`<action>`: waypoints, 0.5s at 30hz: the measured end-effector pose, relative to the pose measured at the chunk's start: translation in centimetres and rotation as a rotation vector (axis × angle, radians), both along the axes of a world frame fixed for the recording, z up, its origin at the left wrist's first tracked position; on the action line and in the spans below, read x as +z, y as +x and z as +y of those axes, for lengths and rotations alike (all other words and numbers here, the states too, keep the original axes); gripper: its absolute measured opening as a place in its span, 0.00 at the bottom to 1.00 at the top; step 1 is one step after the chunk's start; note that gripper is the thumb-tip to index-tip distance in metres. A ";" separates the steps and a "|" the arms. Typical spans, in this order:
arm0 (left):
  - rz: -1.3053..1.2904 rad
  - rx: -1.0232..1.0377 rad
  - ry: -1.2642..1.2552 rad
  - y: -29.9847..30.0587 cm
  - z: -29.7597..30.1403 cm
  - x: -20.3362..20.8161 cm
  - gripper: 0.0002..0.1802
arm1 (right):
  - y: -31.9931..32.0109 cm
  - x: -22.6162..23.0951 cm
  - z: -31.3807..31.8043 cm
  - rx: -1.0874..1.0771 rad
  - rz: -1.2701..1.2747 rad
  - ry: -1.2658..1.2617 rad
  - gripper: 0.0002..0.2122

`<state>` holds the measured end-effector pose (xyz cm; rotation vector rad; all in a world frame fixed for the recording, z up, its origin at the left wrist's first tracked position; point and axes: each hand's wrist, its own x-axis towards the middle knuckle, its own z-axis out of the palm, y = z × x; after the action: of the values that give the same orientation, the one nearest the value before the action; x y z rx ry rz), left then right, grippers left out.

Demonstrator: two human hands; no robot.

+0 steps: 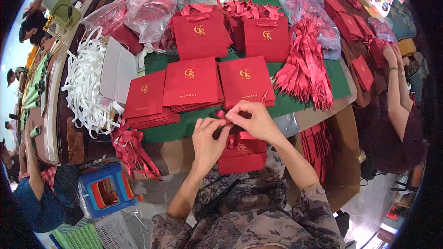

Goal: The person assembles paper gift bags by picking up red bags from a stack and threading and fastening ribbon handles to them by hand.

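My left hand point(207, 140) and my right hand point(254, 119) meet near the table's front edge, thumbs and forefingers pinched together. Between them is a short piece of red ribbon point(221, 114), partly hidden by the fingers. Just below, a small red paper bag point(242, 159) rests at my lap, with red ribbon at its top edge. Beyond my hands lie three stacks of flat red bags: a left stack point(146, 93), a middle stack point(191, 80) and a right stack point(247, 78). Behind them are red bags with ribbon handles point(200, 39).
A big bunch of red ribbons point(307, 67) lies right on the green tabletop point(339, 80); another bunch point(134, 150) hangs off the front left. White ribbons point(87, 83) heap at left. A cardboard box point(344, 157) holds red bags. A blue stool point(94, 210) stands lower left. Co-workers sit both sides.
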<state>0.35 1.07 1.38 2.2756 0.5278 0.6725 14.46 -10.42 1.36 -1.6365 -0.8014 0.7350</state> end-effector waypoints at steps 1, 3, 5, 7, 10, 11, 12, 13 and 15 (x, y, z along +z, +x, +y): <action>-0.001 0.003 -0.030 0.0 0.0 -0.1 0.08 | 0.3 0.0 -0.1 -0.034 -0.080 0.007 0.09; -0.001 0.006 -0.060 0.1 0.1 -0.3 0.07 | 0.8 0.7 -0.7 -0.085 -0.267 -0.011 0.11; -0.003 0.013 -0.068 0.0 0.1 -0.4 0.07 | 0.7 1.9 -1.2 -0.021 -0.357 -0.202 0.11; -0.005 0.010 -0.053 0.1 0.0 -0.6 0.06 | 0.3 1.2 -1.4 0.029 -0.526 -0.400 0.11; -0.012 -0.006 -0.032 0.6 -0.2 -0.6 0.05 | 0.2 -0.6 -1.5 0.045 -0.602 -0.427 0.10; -0.013 -0.009 -0.023 0.7 -0.2 -0.5 0.05 | 0.1 -0.6 -1.5 0.031 -0.657 -0.422 0.09; -0.012 -0.010 -0.021 0.7 -0.2 -0.5 0.05 | 0.1 -0.8 -1.6 0.030 -0.657 -0.421 0.09; -0.018 -0.013 -0.016 0.8 -0.3 -0.5 0.05 | 0.1 -1.0 -1.5 -0.002 -0.681 -0.357 0.08; -0.023 -0.017 -0.011 0.8 -0.3 -0.5 0.05 | 0.1 -1.0 -1.7 -0.035 -0.704 -0.292 0.07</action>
<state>1.19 0.79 0.85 2.2568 0.4999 0.6849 14.54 -12.11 0.38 -2.2101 -1.1896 0.2375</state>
